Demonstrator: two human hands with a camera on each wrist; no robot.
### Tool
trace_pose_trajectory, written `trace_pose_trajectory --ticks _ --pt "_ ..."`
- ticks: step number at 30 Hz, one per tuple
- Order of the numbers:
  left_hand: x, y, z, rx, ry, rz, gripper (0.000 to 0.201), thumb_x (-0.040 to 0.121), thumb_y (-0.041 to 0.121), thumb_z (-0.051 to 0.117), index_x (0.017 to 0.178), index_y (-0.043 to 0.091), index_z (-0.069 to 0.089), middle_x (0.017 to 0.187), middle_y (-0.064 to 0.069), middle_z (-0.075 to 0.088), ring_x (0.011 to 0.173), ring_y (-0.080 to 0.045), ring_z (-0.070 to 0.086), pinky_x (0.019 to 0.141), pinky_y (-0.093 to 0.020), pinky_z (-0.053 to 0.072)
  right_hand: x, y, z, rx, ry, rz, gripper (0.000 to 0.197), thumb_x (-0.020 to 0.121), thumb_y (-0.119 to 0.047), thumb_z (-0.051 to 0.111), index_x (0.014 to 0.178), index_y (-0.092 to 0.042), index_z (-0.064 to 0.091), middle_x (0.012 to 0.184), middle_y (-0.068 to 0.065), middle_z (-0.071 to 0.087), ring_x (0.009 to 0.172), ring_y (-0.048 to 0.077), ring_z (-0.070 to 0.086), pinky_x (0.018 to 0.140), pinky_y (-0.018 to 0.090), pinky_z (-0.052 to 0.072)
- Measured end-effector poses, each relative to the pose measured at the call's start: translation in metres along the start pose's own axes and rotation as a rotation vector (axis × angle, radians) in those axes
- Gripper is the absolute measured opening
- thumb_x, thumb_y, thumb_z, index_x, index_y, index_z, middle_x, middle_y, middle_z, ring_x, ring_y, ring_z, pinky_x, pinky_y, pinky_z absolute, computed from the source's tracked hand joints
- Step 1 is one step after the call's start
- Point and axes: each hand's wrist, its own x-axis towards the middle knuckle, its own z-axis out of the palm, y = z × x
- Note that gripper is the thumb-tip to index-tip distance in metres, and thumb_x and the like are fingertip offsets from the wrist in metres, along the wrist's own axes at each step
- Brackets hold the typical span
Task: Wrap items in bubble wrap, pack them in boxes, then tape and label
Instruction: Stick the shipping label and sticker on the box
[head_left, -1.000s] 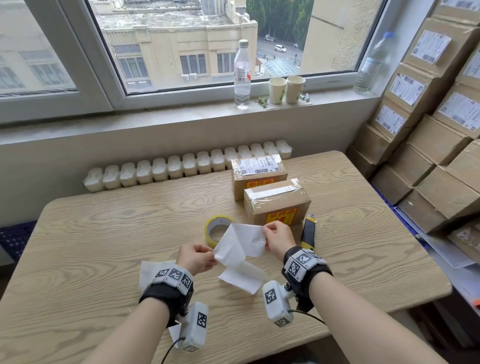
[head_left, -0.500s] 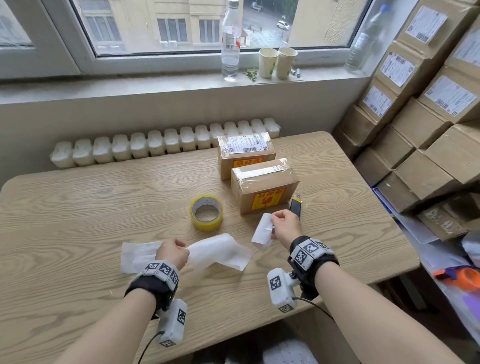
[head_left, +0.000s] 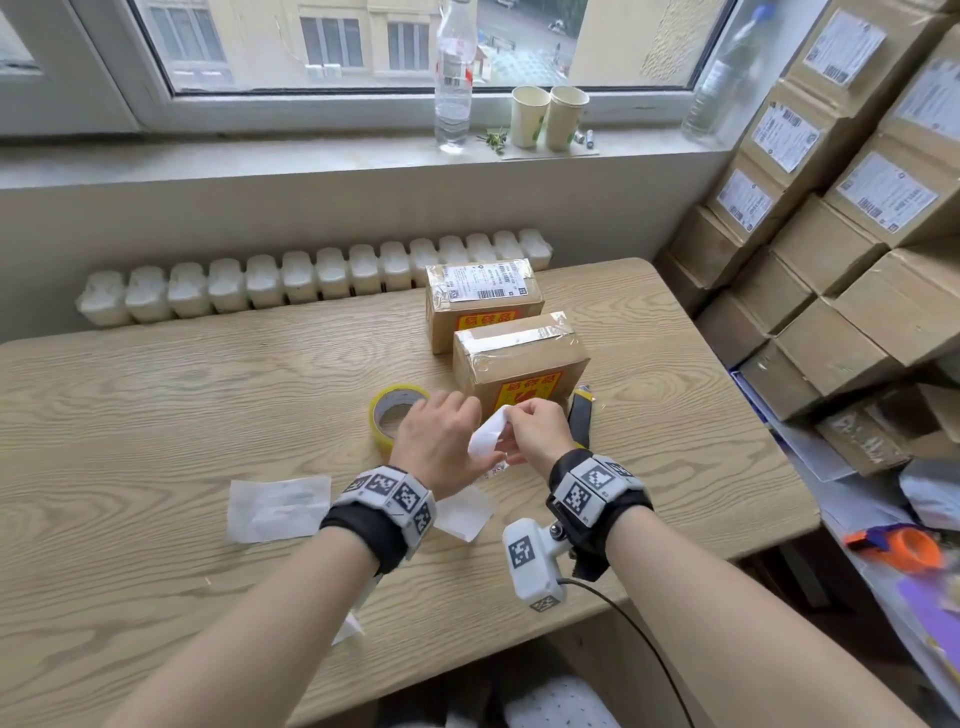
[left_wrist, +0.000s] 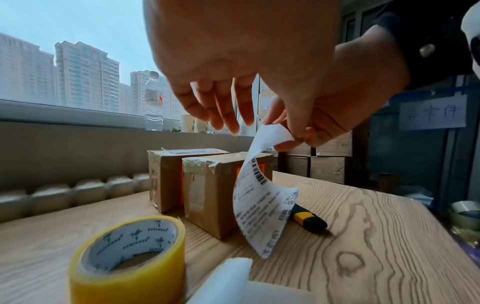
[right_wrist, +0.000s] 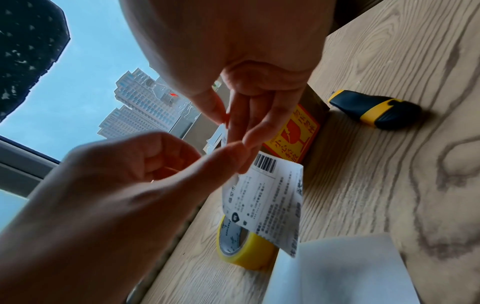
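Head view, the label: the shipping label (head_left: 487, 435) is in the middle of the frame, held up off the table between the two hands, just in front of the near box (head_left: 519, 364).
Right hand: the right hand (head_left: 535, 434) pinches the top edge of the label with its thumb and fingers.
Left hand: the left hand (head_left: 441, 441) has its fingers spread and loose. Its thumb tip meets the right fingertips at the label's top edge. I cannot tell if it is gripping yet.
Step now: I think the label is about to go on the near box, which is taped but has no label on top.
How to do it well: hold two corners so the label hangs flat. Put one edge down first, then smooth it across so there are no bubbles. Keep the bar code flat and easy to read.
Label feel: thin, bendy white paper with black print. It curls like a ribbon in the left wrist view (left_wrist: 262, 205).
Near box: brown cardboard with shiny clear tape on top and a red and yellow sticker on its front.
Far box: the far box (head_left: 483, 296), just behind, already has a label.
Tape roll: the tape roll (head_left: 395, 415) is a yellow ring, lying flat just left of the hands.
Knife: the knife (head_left: 581, 415) is black and yellow, at the right of the near box.
Loose papers: white paper sheets (head_left: 280, 506) lie flat lower left.
Table: the table (head_left: 156, 415) is light wood with wavy grain.
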Motion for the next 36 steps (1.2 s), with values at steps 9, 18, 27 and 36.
trace_pose_trajectory --ticks 9,18,27,36 --pt "0.019 0.016 -0.007 -0.044 0.028 -0.077 0.015 0.089 0.029 0.048 0.092 0.017 0.056 0.091 0.0 0.064 0.091 -0.021 0.053 0.08 -0.029 0.035 0.004 -0.016 -0.019 0.179 -0.183 -0.06 0.02 0.098 -0.018 0.045 0.084 -0.007 0.054 0.076 0.007 0.067 0.067 0.02 0.064 0.066 0.028 0.05" --pt "0.056 0.01 -0.027 -0.682 0.168 -0.59 0.008 0.087 0.016 0.06 0.08 0.02 0.062 0.085 -0.001 0.068 0.084 -0.018 0.064 0.077 -0.032 0.053 0.04 -0.018 -0.066 -0.113 0.039 -0.3 0.018 0.084 -0.027 0.069 0.092 -0.015 0.058 0.09 -0.004 0.061 0.083 0.01 0.059 0.067 0.02 0.049" --pt "0.086 0.016 -0.017 -1.046 0.233 -0.774 0.006 0.088 0.009 0.063 0.083 0.012 0.061 0.086 -0.011 0.071 0.082 -0.02 0.068 0.073 -0.029 0.055 0.088 -0.019 -0.094 0.06 -0.071 -0.179 0.016 0.086 -0.011 0.067 0.072 -0.015 0.059 0.084 0.009 0.068 0.074 0.018 0.065 0.07 0.027 0.056" --pt "0.11 0.016 0.029 -1.031 0.344 -1.022 0.013 0.082 0.011 0.071 0.077 0.013 0.059 0.083 -0.014 0.068 0.067 -0.019 0.064 0.068 -0.031 0.054 0.142 -0.026 -0.101 0.069 -0.122 -0.187 0.015 0.083 -0.01 0.07 0.075 -0.018 0.06 0.079 0.002 0.066 0.08 0.02 0.064 0.074 0.03 0.054"
